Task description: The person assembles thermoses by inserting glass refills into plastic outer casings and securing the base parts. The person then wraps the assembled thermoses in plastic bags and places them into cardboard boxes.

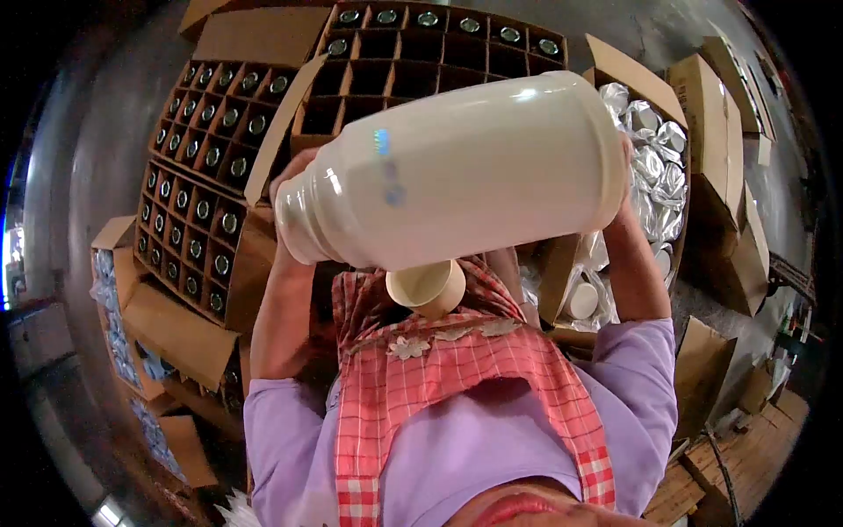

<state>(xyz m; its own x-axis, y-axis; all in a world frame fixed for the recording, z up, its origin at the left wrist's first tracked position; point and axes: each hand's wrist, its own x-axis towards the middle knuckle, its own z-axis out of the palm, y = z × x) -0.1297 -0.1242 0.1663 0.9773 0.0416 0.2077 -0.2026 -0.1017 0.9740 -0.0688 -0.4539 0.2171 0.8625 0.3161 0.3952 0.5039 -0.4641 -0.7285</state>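
I hold a large glossy white bottle-shaped vessel [474,167] on its side in front of my chest, with a small blue print on its wall. My left hand [301,165] grips it at the narrower ringed neck. Against the wide base presses my right hand [623,180]. Most fingers of both hands are hidden behind the vessel. Below it, at the front of my red checked apron [474,373], shows a cream-coloured cup [428,288] with its rim facing up. I cannot see what supports the cup.
Ahead stands a divided cardboard box [369,79] with round-topped items in some compartments. Another divided carton [198,180], full of them, is at left. To the right, a box holds silver-wrapped pieces [654,167]. Open cartons [702,132] and wooden boards [746,465] lie further right.
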